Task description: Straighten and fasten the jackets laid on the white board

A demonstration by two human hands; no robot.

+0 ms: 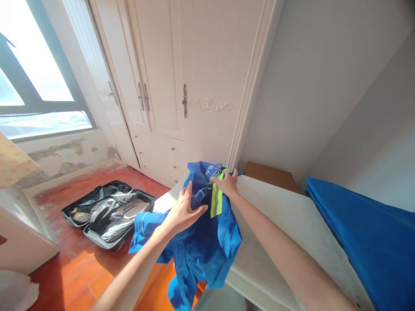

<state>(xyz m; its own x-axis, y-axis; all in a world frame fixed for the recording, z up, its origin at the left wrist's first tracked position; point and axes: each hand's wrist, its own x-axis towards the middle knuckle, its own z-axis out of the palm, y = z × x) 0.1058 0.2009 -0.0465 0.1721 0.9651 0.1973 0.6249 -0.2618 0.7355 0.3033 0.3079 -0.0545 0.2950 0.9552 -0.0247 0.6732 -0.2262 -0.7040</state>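
Observation:
A blue work jacket (201, 242) with a lime and silver reflective strip and white lettering lies bunched over the end of a white tabletop. Its lower part and a sleeve hang down past the edge. My left hand (184, 211) rests on the jacket's left side, fingers stretched and thumb apart. Close to the strip, at the upper right of the cloth, my right hand (228, 183) has its fingers bent over the fabric and its thumb pressed on it.
Folded blue cloth (366, 229) lies on the right of the white tabletop (275, 216). An open suitcase (113, 216) with packed items is on the red floor at left. Behind stand a white wardrobe (214, 65) and a brown wooden piece (270, 175). A window (42, 65) is at upper left.

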